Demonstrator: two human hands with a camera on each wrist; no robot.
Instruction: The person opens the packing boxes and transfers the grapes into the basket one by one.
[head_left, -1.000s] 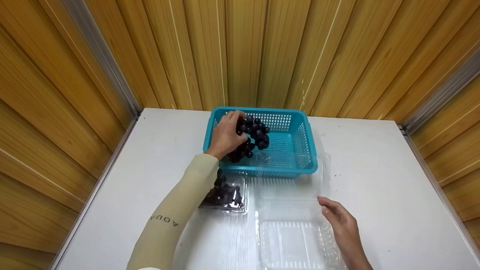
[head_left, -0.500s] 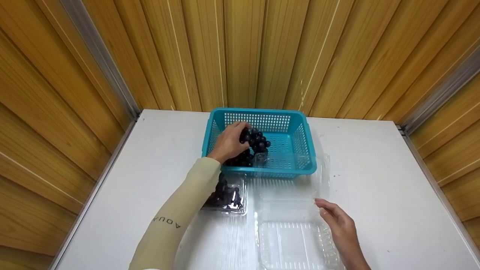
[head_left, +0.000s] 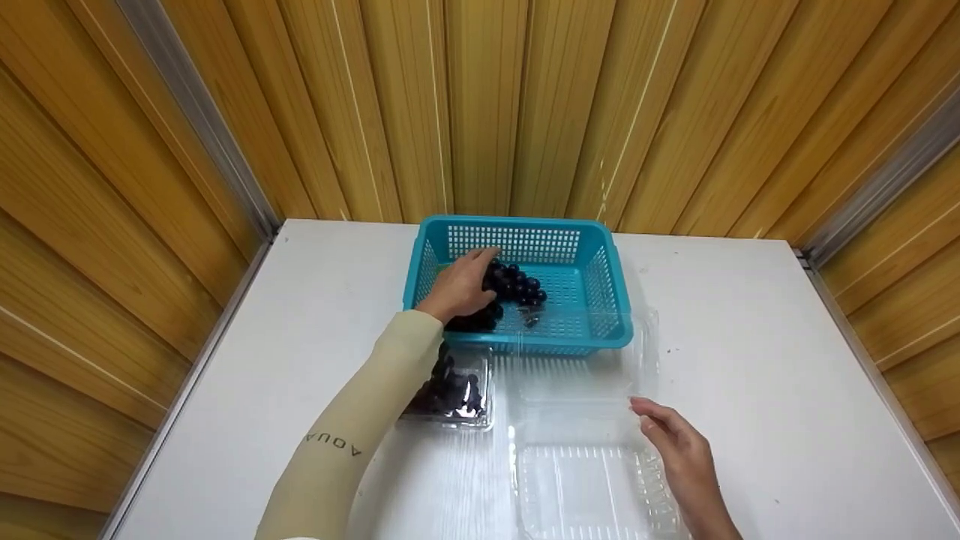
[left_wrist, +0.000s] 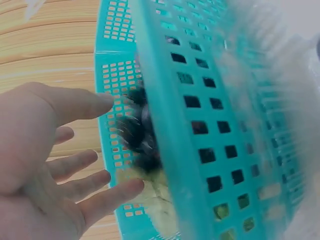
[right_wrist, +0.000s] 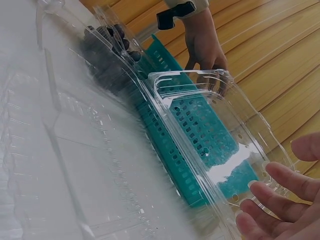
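In the head view my left hand is over the left side of a teal plastic basket. Dark grapes lie inside, right by the fingertips. Spread fingers and an empty palm show in the left wrist view, with the grapes a short way off, partly behind the basket's wall. Beside them is a pale yellow-green thing. My right hand, fingers loosely bent and holding nothing, is at the right side of an open clear plastic clamshell, near its raised lid.
Another clear box with dark grapes stands in front of the basket, partly behind the left forearm. The lid overlaps the basket's front right in the head view. Wood-patterned panels enclose the white table at the back and sides.
My left hand has lowered the bunch of dark grapes into the basket and let go, its fingers now spread. The right hand has hardly moved.
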